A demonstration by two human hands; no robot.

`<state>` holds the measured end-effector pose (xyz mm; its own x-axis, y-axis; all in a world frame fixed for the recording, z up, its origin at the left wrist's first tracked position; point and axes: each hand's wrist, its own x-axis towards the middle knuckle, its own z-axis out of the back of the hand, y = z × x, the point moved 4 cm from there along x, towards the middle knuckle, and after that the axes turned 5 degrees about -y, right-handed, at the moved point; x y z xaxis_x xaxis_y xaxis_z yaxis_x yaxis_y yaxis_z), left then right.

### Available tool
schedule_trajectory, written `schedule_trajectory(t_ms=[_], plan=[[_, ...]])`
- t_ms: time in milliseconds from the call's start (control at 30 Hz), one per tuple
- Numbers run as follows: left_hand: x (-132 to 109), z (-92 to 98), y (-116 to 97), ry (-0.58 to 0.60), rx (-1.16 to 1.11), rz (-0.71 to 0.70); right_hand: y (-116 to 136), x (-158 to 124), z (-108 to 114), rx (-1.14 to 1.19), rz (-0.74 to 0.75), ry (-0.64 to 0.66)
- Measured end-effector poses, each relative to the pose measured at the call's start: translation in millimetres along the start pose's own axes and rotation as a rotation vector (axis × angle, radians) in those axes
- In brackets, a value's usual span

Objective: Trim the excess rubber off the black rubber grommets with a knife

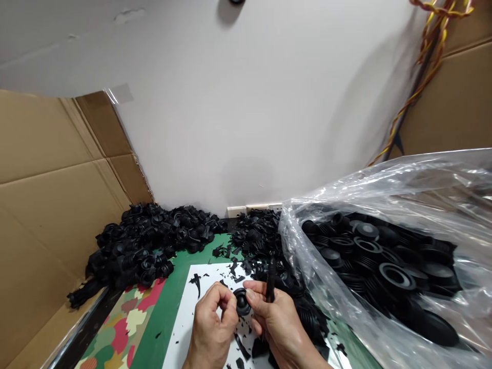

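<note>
Between my two hands, above a white sheet [184,312], is a small round black rubber part [242,302]. My left hand [215,323] pinches its left edge between thumb and bent forefinger. The thumb and forefinger of my right hand [279,318] grip its right edge. A slim dark tool [271,279] stands upright among the right hand's fingers; its lower end is hidden by the hand. Black scraps lie on the sheet around both hands.
A heap of black ribbed parts [154,236] lies at the left, beside cardboard [57,179]. Black scraps [255,233] are piled at the back middle. A clear plastic bag [323,277] with larger black parts [395,277] fills the right. Twisted wires [417,95] hang at the upper right.
</note>
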<state>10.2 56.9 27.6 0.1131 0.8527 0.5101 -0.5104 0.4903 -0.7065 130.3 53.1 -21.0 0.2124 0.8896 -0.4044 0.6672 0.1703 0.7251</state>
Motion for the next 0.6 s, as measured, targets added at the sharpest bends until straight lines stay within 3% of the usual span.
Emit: schedule_trajectory(t_ms=[133,333,600], plan=[[0,2.0,-2,0.007,0.068,-0.077,4,-1,0,0.009,0.026,0.006],[-1,3.4,-14,0.08,0.358,-0.392,10,0,3,-0.071,0.053,-0.02],[-7,-7.5,-25,0.036,0.6,-0.611,10,-5,-1,-0.159,0.094,-0.079]])
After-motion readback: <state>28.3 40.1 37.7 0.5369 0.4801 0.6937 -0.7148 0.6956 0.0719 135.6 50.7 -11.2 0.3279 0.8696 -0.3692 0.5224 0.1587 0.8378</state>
